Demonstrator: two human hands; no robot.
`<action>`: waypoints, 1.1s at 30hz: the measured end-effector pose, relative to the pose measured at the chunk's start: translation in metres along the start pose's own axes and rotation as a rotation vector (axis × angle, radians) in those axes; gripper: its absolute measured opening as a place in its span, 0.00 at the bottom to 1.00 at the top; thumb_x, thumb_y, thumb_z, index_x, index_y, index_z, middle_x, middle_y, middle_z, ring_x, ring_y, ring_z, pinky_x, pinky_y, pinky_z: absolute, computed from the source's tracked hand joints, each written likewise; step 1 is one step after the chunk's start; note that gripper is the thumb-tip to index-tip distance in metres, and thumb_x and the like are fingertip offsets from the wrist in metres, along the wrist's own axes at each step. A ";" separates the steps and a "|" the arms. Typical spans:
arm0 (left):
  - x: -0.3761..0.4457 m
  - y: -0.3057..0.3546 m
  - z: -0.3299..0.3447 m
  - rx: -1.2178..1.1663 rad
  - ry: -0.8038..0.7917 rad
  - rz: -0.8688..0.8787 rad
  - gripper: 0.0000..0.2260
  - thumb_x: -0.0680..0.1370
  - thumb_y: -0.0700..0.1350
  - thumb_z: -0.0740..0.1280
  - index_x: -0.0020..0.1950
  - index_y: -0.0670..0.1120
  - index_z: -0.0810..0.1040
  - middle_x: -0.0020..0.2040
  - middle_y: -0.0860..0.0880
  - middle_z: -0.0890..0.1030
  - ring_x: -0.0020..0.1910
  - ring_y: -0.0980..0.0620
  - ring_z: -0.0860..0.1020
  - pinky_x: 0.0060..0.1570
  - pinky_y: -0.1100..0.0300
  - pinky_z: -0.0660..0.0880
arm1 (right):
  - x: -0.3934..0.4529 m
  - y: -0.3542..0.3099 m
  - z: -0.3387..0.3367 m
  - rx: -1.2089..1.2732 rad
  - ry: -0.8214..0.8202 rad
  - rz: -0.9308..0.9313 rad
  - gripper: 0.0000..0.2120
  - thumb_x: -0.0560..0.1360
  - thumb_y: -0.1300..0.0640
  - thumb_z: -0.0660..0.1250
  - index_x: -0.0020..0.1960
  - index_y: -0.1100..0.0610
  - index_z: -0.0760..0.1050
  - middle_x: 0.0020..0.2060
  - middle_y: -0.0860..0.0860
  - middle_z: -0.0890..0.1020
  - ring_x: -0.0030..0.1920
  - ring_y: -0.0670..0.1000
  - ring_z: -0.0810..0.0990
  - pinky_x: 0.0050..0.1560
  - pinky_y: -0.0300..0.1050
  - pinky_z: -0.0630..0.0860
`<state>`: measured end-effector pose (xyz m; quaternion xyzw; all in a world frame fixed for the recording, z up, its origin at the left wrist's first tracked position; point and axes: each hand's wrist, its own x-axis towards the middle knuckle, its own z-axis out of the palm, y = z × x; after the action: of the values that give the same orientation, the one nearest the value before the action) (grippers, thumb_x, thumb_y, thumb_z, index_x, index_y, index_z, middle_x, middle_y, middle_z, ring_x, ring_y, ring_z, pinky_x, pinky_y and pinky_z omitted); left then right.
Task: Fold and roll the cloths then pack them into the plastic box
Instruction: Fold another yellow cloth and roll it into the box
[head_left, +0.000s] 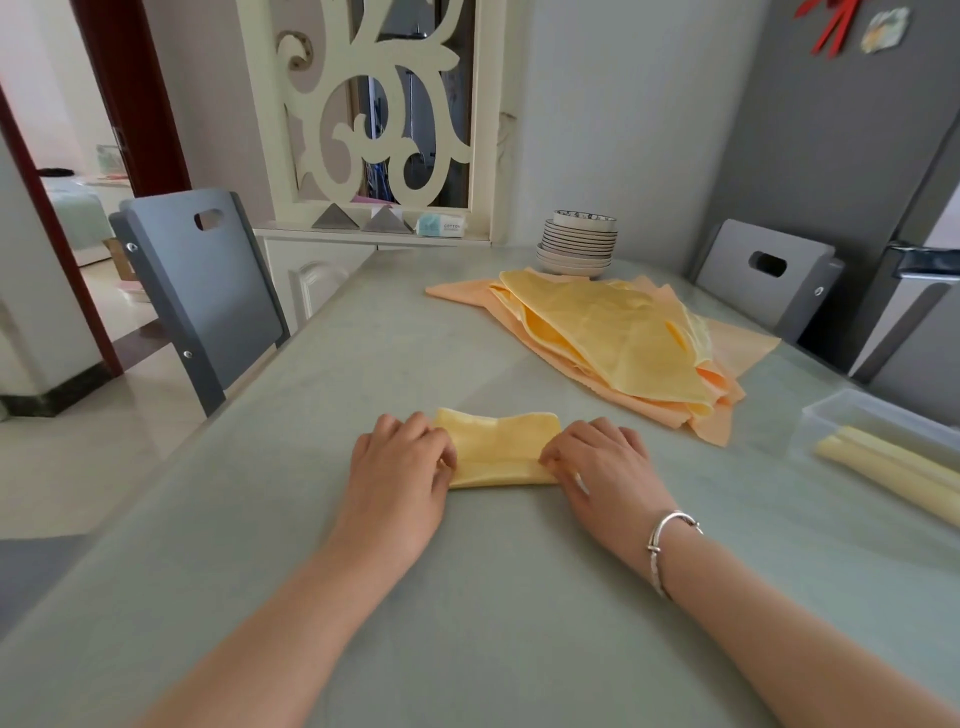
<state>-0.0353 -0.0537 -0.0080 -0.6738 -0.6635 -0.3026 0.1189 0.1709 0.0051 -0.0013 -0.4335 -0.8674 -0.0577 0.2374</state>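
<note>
Gripping folded cloth (498, 451) ends: hands.

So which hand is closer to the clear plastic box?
The right hand. It grips the right end of the folded yellow cloth, on the side toward the plastic box. The left hand grips the cloth's far end.

Single view only, worn at head height, aimed forward and down along a pale table (363, 597). Close to the near edge, with both forearms entering from the bottom and the left hand (400, 462) and right hand (602, 467) just below mid-frame. Wide-angle, so straight lines bent toward the edges. Reached as far as a stack of plates (577, 244) and a carved screen (374, 104) at the far end, chairs at both sides.
</note>
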 end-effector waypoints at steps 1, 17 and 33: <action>0.000 0.001 0.000 0.021 0.000 0.025 0.07 0.70 0.41 0.72 0.41 0.53 0.77 0.41 0.56 0.76 0.45 0.49 0.72 0.43 0.58 0.63 | -0.001 0.000 -0.001 0.005 -0.011 -0.002 0.09 0.76 0.59 0.61 0.52 0.49 0.77 0.49 0.45 0.77 0.55 0.51 0.72 0.54 0.39 0.59; -0.003 -0.013 -0.005 -0.360 -0.109 -0.363 0.07 0.73 0.50 0.70 0.38 0.54 0.73 0.37 0.58 0.79 0.46 0.50 0.77 0.51 0.52 0.73 | -0.009 0.003 -0.007 0.433 -0.023 0.327 0.05 0.75 0.51 0.66 0.49 0.49 0.71 0.38 0.40 0.75 0.47 0.44 0.69 0.52 0.43 0.67; 0.000 -0.004 -0.001 0.075 0.013 0.084 0.07 0.69 0.41 0.72 0.40 0.53 0.79 0.38 0.57 0.77 0.42 0.49 0.73 0.42 0.59 0.59 | -0.004 -0.004 -0.002 -0.051 -0.009 -0.052 0.10 0.69 0.63 0.65 0.48 0.51 0.77 0.45 0.46 0.78 0.50 0.53 0.75 0.52 0.43 0.65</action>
<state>-0.0398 -0.0540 -0.0081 -0.6943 -0.6446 -0.2767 0.1609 0.1708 -0.0011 -0.0012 -0.4171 -0.8776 -0.0838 0.2208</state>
